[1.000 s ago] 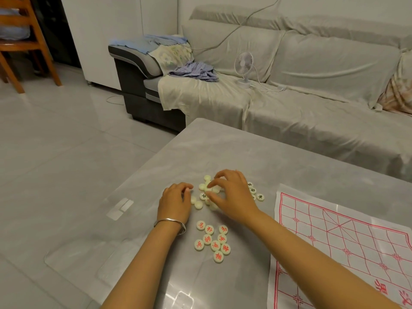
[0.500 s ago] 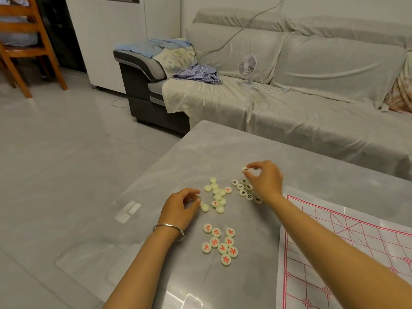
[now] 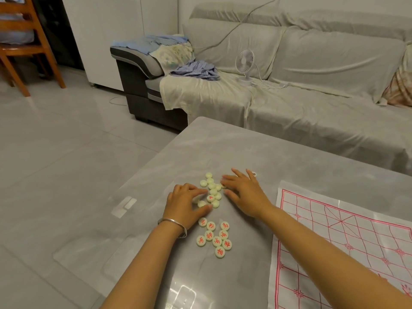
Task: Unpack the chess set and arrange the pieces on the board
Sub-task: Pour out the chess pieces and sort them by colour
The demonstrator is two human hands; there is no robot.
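- I see face-down xiangqi pieces [image 3: 213, 192] between both hands; paper board [image 3: 334, 230] lies right, nearer the right hand [image 3: 245, 194].
- Right hand flat, empty; left hand [image 3: 186, 205] curled at the pieces, grip unclear.

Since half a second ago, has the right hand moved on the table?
Yes. The right hand has shifted left, away from the far corner of the board and toward the blank pieces, where it now lies flat.

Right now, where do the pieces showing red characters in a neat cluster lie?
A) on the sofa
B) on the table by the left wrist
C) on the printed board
B: the red-lettered pieces lie on the table beside the wrist of the left hand, apart from the board.
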